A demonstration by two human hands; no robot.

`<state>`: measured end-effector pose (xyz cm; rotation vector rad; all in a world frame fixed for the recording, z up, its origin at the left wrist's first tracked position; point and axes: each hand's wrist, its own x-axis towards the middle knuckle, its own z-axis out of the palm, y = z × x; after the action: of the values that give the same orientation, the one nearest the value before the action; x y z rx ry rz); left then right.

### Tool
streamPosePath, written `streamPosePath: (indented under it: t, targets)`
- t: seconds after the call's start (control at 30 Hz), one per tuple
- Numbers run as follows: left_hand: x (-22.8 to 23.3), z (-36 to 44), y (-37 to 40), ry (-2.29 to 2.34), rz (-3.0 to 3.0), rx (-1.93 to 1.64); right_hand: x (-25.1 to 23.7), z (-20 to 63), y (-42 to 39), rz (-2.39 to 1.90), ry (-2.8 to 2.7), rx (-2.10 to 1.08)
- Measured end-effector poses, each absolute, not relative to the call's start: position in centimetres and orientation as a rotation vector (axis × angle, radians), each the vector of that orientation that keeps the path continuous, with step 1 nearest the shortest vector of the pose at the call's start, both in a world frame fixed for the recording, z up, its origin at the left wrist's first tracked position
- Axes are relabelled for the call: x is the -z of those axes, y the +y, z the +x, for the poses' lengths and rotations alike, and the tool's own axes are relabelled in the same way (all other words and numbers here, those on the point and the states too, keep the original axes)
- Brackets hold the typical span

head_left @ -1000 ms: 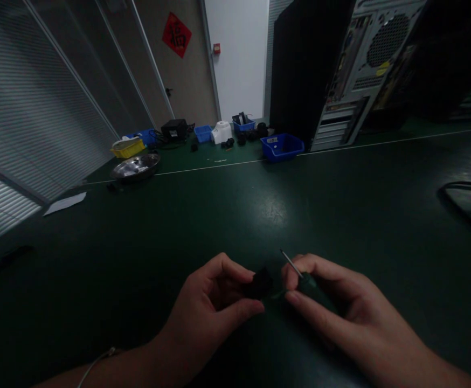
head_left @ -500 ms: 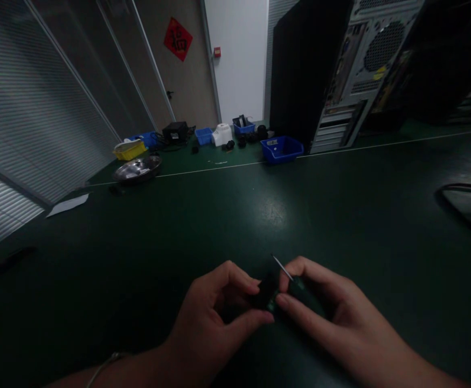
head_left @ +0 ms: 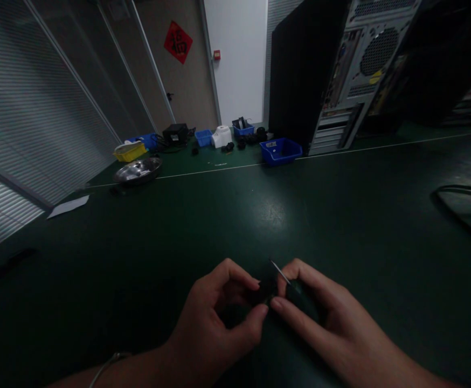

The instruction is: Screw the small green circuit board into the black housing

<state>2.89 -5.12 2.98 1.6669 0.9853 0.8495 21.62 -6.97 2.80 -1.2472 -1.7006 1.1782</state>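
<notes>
A dark green worktop point(head_left: 203, 215) spreads beneath and beyond both hands in dim light. A black computer case point(head_left: 300, 81) stands upright on it, beyond the right hand, its grey metal back panel turned partly into view. Farther off than the left hand is a brown door point(head_left: 195, 91) bearing a red diamond-shaped sign point(head_left: 178, 42).

In the foreground, the left hand point(head_left: 219, 312) is curled, its thumb and fingertips pinching a small black part. The right hand point(head_left: 332, 318), just beside it, is wrapped around a screwdriver.

A black cable point(head_left: 457, 187) loops on the worktop, well to the right of the right hand. A shiny metal bowl point(head_left: 152, 166) sits far beyond the left hand and off to its left, with a yellow basket point(head_left: 132, 154) just behind it. Straight out from the gap between the hands, near the case, is a blue bin point(head_left: 282, 159). A sheet of white paper point(head_left: 69, 206) lies well left of the left hand.

The screwdriver point(head_left: 298, 296) has a dark green handle inside the right hand; its thin blade slants up and leftward, tip free in the air. Smallest is the black part point(head_left: 265, 288), between the two hands' fingertips; it is too dark to make out its shape, or whether the right fingertips touch it.
</notes>
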Motion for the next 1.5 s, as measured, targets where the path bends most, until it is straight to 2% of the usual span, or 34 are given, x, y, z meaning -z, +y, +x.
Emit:
streamPosePath:
  t: [0.67, 1.27, 1.5]
  targets:
    - [-2.54, 2.90, -5.36, 0.977, 1.799, -0.902, -2.62, 21.57, -7.12, -1.178, -1.596, -1.413]
    - [-2.95, 2.86, -5.43, 0.942, 1.866, -0.924, -3.07, 21.28, -7.60, -1.244, -1.732, -1.181]
    - [-2.70, 3.14, -5.61, 1.001, 1.672, -0.803, -2.66, 21.52, -7.23, -1.256, -1.653, -1.311]
